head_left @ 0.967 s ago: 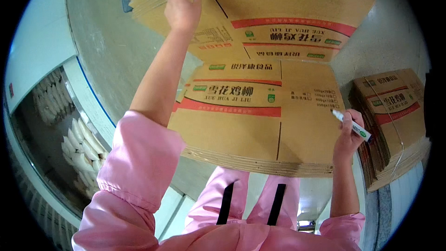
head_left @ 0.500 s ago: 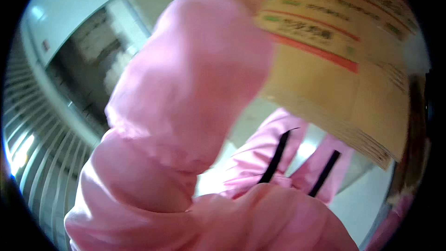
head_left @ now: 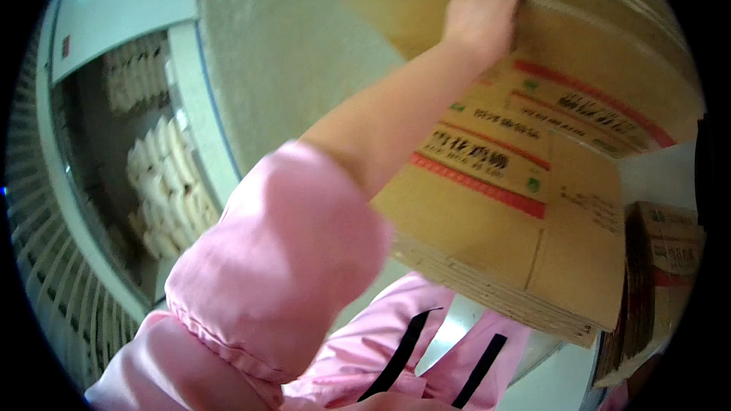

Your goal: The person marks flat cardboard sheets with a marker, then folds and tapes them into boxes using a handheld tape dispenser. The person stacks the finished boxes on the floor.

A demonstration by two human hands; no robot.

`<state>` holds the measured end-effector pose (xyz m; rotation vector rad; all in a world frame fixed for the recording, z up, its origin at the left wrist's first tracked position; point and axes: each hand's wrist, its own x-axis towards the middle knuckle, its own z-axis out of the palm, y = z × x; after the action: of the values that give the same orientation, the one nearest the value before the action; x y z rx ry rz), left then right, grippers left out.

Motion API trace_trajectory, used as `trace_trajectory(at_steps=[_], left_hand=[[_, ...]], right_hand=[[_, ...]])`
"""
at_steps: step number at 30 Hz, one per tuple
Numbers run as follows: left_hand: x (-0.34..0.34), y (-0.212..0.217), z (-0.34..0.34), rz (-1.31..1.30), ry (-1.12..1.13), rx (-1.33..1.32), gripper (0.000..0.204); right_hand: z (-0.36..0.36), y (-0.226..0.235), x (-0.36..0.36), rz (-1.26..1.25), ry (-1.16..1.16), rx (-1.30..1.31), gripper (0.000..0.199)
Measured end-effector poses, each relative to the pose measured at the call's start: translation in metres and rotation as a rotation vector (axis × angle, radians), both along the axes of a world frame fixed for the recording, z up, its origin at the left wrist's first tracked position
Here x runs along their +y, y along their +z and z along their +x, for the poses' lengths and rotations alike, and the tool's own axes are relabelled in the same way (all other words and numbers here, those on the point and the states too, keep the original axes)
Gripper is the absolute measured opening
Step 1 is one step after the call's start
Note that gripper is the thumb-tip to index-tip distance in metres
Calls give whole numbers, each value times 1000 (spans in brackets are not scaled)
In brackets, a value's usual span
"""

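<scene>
My left hand (head_left: pixel 486 17) reaches up and across from a pink sleeve, its fingers bent over the edge of a flattened cardboard carton (head_left: pixel 594 46) at the top. This brown carton slants up at the far side, with red bands and dark print on its lower part. Below it lies a stack of flattened cartons (head_left: pixel 487 240), printed alike, with several layered edges showing toward me. My forearm passes over the left side of the stack. My right hand is out of sight; only a scrap of pink shows at the lower right.
More folded cartons (head_left: pixel 666 251) stand at the right edge. At left, a pale panel (head_left: pixel 126 11) has an opening with a pile of whitish bundles (head_left: pixel 171 183) inside. Curved white bars (head_left: pixel 46 259) run along the far left. My pink-trousered legs (head_left: pixel 381 335) are beneath the stack.
My left hand, hidden before, now shows at the carton's edge. The view has shifted, so the stack sits lower, and a slanting carton appears above it. The arm looks farther stretched out.
</scene>
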<state>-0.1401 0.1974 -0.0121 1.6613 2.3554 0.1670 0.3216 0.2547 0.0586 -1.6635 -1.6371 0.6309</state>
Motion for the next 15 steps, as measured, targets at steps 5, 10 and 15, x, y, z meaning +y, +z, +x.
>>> trace_trajectory(at_steps=[5, 10, 15], left_hand=[[-69, 50, 37, -163, -105, -145, 35], [-151, 95, 99, -704, -340, -310, 29], [-169, 54, 82, -842, -318, -423, 29]], right_hand=[[7, 12, 23, 45, 8, -17, 27], [5, 33, 69, 149, 82, 90, 28], [-16, -8, 59, -83, 139, 197, 29]])
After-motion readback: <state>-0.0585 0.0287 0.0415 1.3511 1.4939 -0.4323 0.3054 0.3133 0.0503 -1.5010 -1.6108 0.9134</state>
